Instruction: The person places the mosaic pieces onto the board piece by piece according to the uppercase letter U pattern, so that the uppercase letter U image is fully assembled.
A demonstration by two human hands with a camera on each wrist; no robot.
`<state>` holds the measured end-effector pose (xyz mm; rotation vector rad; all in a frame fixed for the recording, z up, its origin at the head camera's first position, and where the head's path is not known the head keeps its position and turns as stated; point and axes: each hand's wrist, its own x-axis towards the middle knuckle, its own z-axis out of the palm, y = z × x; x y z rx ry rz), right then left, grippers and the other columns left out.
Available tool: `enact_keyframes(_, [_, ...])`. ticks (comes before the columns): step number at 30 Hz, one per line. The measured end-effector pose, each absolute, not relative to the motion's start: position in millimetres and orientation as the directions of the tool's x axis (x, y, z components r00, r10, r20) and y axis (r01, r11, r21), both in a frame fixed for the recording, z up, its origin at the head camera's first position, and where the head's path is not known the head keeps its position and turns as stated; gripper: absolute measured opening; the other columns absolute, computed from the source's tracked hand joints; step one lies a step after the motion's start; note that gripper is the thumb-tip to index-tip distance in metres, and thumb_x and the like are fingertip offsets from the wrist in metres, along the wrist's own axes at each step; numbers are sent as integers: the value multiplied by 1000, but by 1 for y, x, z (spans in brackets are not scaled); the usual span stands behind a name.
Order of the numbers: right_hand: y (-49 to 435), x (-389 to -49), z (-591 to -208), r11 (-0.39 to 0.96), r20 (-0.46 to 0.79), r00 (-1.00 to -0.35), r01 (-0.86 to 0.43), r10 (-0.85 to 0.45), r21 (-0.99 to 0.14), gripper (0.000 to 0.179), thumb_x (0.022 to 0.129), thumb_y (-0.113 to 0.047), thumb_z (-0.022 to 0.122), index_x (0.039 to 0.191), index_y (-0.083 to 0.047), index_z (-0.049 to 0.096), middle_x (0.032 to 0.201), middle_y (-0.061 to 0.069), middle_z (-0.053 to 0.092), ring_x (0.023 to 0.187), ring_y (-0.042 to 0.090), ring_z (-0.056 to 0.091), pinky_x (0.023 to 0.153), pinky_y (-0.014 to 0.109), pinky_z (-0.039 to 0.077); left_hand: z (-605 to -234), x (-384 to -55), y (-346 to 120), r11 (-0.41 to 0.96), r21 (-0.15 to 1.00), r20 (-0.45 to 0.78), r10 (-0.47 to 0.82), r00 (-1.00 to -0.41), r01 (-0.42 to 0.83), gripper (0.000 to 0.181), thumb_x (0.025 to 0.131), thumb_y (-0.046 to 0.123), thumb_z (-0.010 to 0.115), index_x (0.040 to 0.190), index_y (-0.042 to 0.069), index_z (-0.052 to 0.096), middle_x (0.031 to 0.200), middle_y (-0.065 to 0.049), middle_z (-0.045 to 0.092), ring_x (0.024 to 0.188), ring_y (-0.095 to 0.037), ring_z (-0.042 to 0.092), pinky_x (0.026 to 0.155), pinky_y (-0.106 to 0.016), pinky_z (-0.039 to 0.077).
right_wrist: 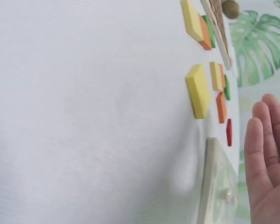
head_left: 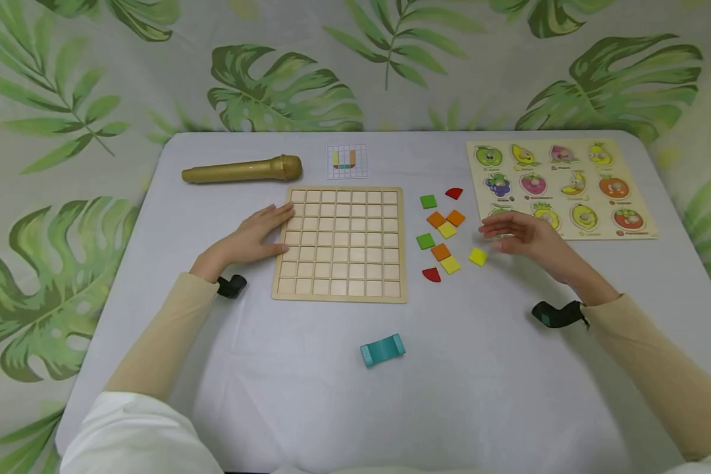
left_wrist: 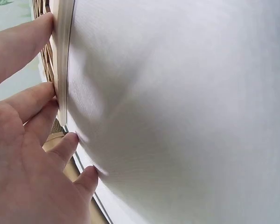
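Note:
A square wooden grid board (head_left: 340, 243) lies in the middle of the table. My left hand (head_left: 245, 237) touches its left edge with the thumb and fingertips, fingers straight; the left wrist view shows the fingers against the board's side (left_wrist: 61, 56). To the right of the board lie loose tiles: a yellow square (head_left: 478, 257), green squares (head_left: 428, 201), orange squares (head_left: 441, 252) and red quarter-round pieces (head_left: 431, 274). My right hand (head_left: 527, 238) hovers just right of the lone yellow square, fingers extended and nothing held. In the right wrist view that yellow tile (right_wrist: 198, 91) stands apart from the fingers.
A fruit picture puzzle board (head_left: 569, 187) lies at the back right, partly behind my right hand. A small pattern card (head_left: 347, 162) and a gold microphone (head_left: 243, 170) lie along the back. Near the front is a teal bracket-shaped piece (head_left: 382, 350).

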<state>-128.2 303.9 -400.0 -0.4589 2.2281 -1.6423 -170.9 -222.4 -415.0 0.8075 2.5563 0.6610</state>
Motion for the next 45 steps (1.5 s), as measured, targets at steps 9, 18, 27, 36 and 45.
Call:
enact_keyframes(9, [301,-120,-414,360,-81,-881,-106,-467,-927,33,92,2,60,124,7,55,119,13,62,107,13,57,82,19,49,-416,-170,-223,727,528,-210,612,-762,439,73,96,25,59,151,-2,20,158,-16,10,142,-41,2,111,-58,3])
enact_keyframes(18, [291,-115,-419,504,-55,-900,-191,-433,-842,29,89,4,64,118,2,63,116,17,63,102,14,55,81,14,46,-417,-168,-224,720,544,-199,610,-767,431,73,95,24,60,151,-2,21,158,-16,11,142,-41,2,111,-58,2])
enact_keyframes(27, [283,-113,-421,623,-16,-915,-262,-403,-737,28,81,12,69,106,0,68,104,12,66,89,22,55,77,12,45,-417,-168,-225,729,550,-219,597,-772,408,76,96,26,60,152,-1,16,159,-15,6,143,-39,1,111,-56,2])
enact_keyframes(36, [282,-114,-413,653,-40,-922,-242,-385,-718,20,79,12,70,96,0,68,95,10,66,84,22,52,73,13,45,-415,-168,-226,727,554,-230,603,-764,406,77,97,26,58,152,-1,12,159,-16,3,143,-38,-1,112,-53,0])
enact_keyframes(45, [284,-122,-402,598,-177,-910,-92,-376,-796,12,92,-4,64,102,1,67,98,11,63,86,20,52,72,17,47,-416,-167,-226,726,554,-230,604,-763,408,77,97,26,58,152,-1,12,159,-16,3,143,-39,-1,112,-54,0])
